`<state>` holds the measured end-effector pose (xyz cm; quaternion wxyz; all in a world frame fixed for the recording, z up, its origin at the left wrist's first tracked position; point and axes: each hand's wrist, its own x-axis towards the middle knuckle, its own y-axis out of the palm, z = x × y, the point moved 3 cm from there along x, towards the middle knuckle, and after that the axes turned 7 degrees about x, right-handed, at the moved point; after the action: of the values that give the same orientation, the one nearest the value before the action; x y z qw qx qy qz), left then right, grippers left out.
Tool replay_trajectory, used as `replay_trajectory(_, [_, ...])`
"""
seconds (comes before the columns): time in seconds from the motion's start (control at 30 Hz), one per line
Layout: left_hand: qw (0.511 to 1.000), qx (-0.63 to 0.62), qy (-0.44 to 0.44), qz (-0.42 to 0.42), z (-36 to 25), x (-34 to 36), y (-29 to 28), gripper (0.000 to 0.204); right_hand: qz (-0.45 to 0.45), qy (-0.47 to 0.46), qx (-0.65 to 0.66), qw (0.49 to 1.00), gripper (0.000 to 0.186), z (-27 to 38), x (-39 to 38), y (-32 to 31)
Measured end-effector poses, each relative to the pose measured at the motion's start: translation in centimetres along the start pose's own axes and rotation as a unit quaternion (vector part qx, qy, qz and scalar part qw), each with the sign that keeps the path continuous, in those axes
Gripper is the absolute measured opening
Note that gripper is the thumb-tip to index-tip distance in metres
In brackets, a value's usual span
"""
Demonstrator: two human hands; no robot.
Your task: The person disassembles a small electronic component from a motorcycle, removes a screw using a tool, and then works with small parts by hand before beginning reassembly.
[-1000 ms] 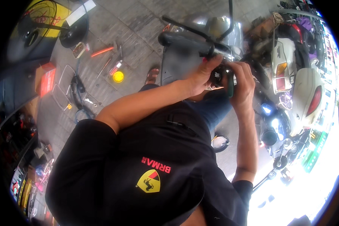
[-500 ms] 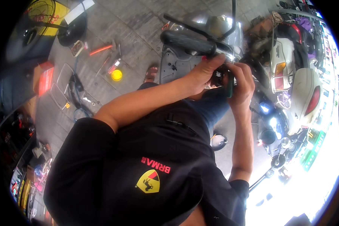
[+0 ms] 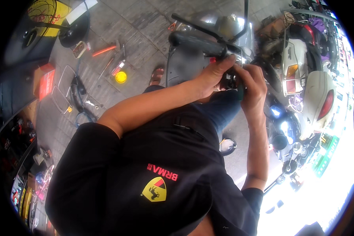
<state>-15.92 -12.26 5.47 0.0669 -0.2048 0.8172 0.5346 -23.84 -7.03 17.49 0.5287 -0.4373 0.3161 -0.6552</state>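
Observation:
Both hands meet at the handlebar of a scooter, just right of its black grip [image 3: 196, 43]. My left hand [image 3: 216, 74] is closed on a dark handlebar fitting [image 3: 228, 82], thumb over its top, beside a small red part [image 3: 212, 59]. My right hand [image 3: 253, 82] has its fingers curled round a green-handled tool [image 3: 240, 93] at the fitting's right side. The tool's working end is hidden by my fingers. Under the grip lies the scooter's grey footboard [image 3: 179, 67].
Parked scooters [image 3: 316, 98] crowd the right. A fan [image 3: 41, 17] stands upper left. On the paved floor [image 3: 133, 35] are an orange-handled tool [image 3: 104, 50], yellow container [image 3: 120, 77], red box [image 3: 47, 82], metal frame [image 3: 61, 100] and hose. My sandalled foot [image 3: 156, 74] is beside the scooter.
The handlebar has shifted slightly right in view. My right hand's fingers have moved a little over the fitting; both hands stay closed in nearly the same place.

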Motion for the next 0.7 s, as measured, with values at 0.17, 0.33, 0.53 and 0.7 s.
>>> replay_trajectory(0.17, [1.000, -0.005, 0.006, 0.008, 0.1, 0.2, 0.0, 0.063, -0.006, 0.015, 0.016, 1.000, 0.038, -0.2, -0.2, 0.1])
replay_trajectory(0.33, [1.000, -0.008, 0.009, 0.000, -0.2, -0.1, 0.3, 0.063, -0.012, 0.017, 0.066, 0.998, 0.037, -0.7, 0.0, 0.0])
replay_trajectory(0.53, [1.000, -0.007, 0.020, 0.007, -0.4, -0.1, 0.6, 0.061, -0.002, 0.013, 0.067, 0.998, 0.037, -1.4, -0.2, 0.0])
replay_trajectory(0.7, [0.999, 0.019, 0.028, 0.023, -0.4, 0.2, 0.1, 0.060, 0.004, -0.018, 0.057, 0.998, 0.039, -1.7, -0.1, -0.1])
